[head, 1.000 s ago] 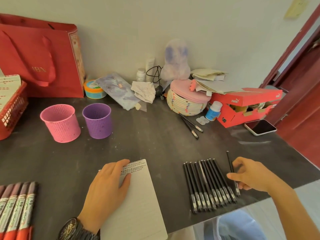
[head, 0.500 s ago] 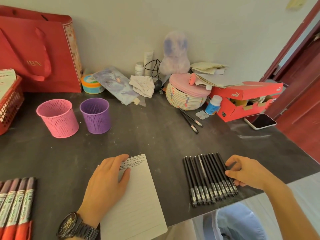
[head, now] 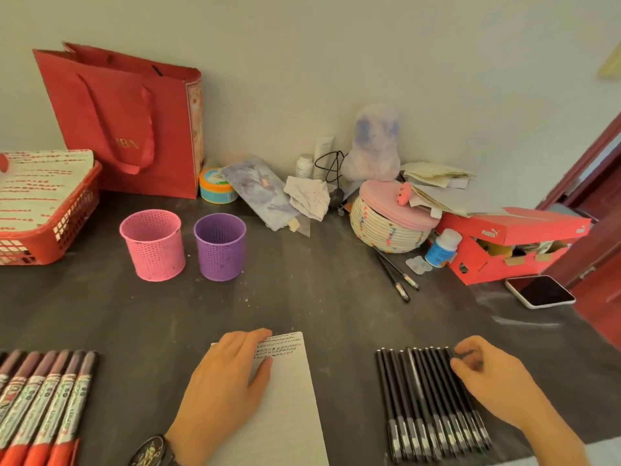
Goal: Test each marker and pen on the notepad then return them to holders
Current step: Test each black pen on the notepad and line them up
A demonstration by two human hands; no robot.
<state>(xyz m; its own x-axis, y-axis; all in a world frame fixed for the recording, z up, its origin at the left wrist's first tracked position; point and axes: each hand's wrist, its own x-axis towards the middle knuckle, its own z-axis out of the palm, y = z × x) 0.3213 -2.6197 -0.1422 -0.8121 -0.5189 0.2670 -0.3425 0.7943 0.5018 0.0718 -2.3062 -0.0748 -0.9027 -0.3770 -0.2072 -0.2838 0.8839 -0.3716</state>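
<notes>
A white notepad (head: 289,408) with scribbles along its top lies at the near edge of the dark table (head: 319,297). My left hand (head: 221,388) rests flat on its left side. Right of it lies a row of several black pens (head: 420,398). My right hand (head: 494,385) is over the row's right end, and its curled thumb and forefinger pinch the far tip of the rightmost pen. Several red-capped markers (head: 43,398) lie in a row at the near left. A pink holder (head: 153,245) and a purple holder (head: 220,247) stand side by side behind, and no pen or marker shows above their rims.
Two loose black pens (head: 396,274) lie by a woven basket (head: 389,227). A red shoe box (head: 510,243), a small bottle (head: 442,247) and a phone (head: 541,291) sit at the right. A red basket (head: 50,230) and red bag (head: 127,119) stand at the left.
My right hand laid an angled pen into the row's right end, then slid up to the pens' far tips. The left hand stayed on the notepad. The view tilted upward.
</notes>
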